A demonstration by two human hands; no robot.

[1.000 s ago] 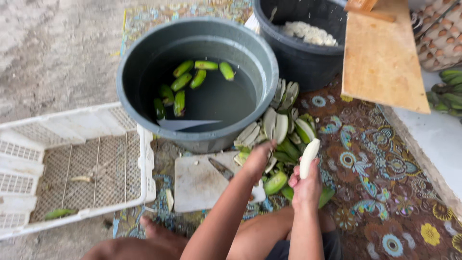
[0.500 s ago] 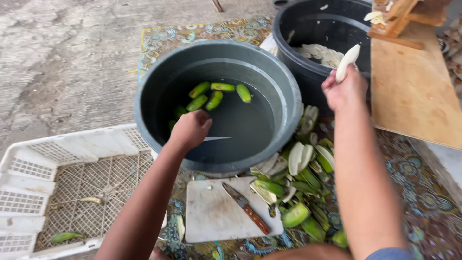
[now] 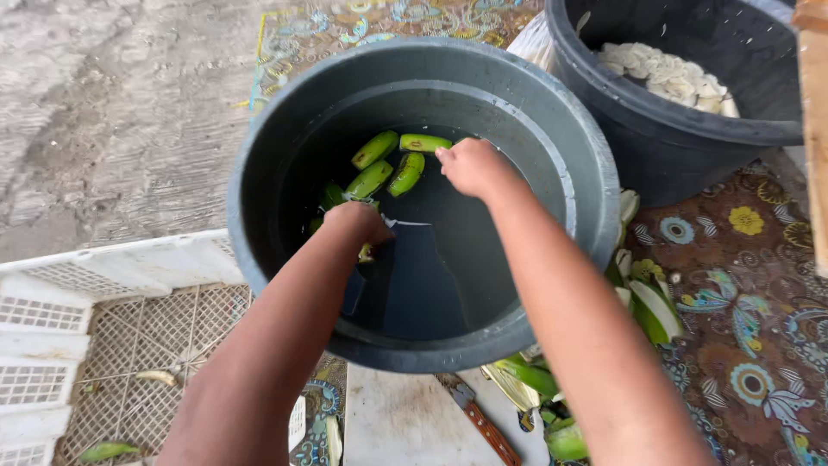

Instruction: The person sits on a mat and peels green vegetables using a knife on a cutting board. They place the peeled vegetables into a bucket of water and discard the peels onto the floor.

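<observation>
A grey tub (image 3: 569, 155) holds dark water with several green bananas (image 3: 374, 149) floating in it. My left hand (image 3: 355, 221) is down at the water's surface among the bananas near the tub's left side, fingers curled; whether it grips one is hidden. My right hand (image 3: 471, 166) reaches in from the right, its fingertips touching the end of a green banana (image 3: 424, 142).
A black tub (image 3: 673, 147) at the back right holds pale peeled bananas (image 3: 664, 78). Green peels (image 3: 651, 306) lie heaped on the patterned mat (image 3: 742, 285). A knife (image 3: 476, 418) rests on a white cutting board (image 3: 405, 423). A white plastic crate (image 3: 78, 345) stands at the left. A wooden board (image 3: 815, 129) is at the right edge.
My right hand, which held a peeled banana up over the black tub, has come down into the grey tub without it. My left hand has gone deeper to the water. The view has moved closer.
</observation>
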